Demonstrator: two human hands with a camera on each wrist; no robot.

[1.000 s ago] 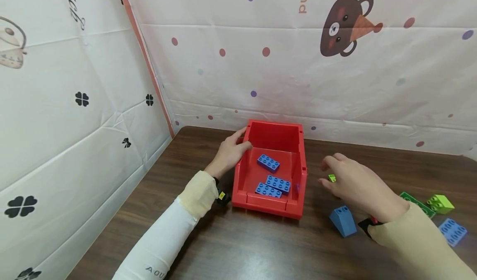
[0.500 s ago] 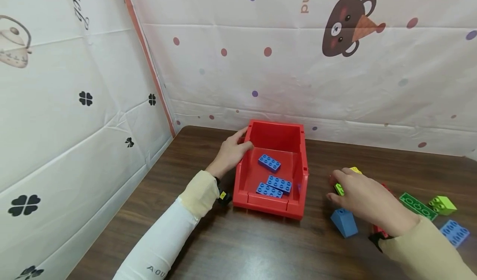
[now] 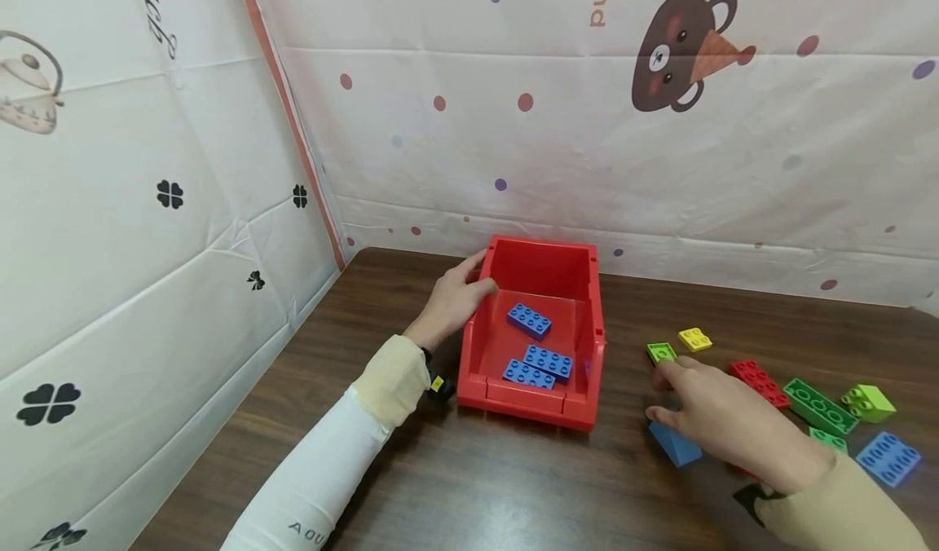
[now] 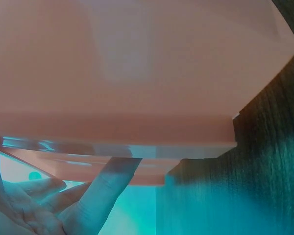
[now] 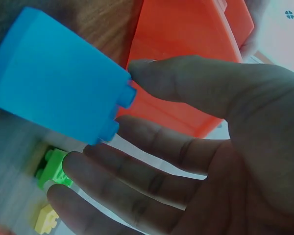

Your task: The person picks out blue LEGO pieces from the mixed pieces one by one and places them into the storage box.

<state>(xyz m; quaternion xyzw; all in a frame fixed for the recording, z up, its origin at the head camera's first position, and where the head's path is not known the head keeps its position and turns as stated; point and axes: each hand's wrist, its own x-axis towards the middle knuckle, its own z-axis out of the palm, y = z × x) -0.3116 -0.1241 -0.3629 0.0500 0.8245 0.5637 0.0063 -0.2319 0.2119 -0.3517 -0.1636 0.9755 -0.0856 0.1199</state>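
Note:
My left hand (image 3: 451, 302) holds the left wall of a red open bin (image 3: 528, 408), its thumb over the rim. In the left wrist view the thumb (image 4: 105, 193) reaches up to the bin's edge. Several blue bricks (image 3: 529, 320) lie inside the bin. To the right, my right hand (image 3: 722, 408) is over a blue sloped brick (image 3: 676, 445), which it partly covers. Up close in the right wrist view, thumb and fingers are spread apart at the studded end of this sloped brick (image 5: 59, 78).
Beyond the right hand lie a lime green piece (image 3: 661, 352) and a yellow brick (image 3: 694, 339). A red brick (image 3: 759, 383), a long green brick (image 3: 820, 406), a lime block (image 3: 869, 403) and a light blue brick (image 3: 888, 458) sit farther right. A printed sheet (image 3: 440, 152) hangs behind the table.
My right hand has come from the lime green piece back toward me, over the blue sloped brick. The yellow and red bricks are now uncovered. The left hand and bin stay in place.

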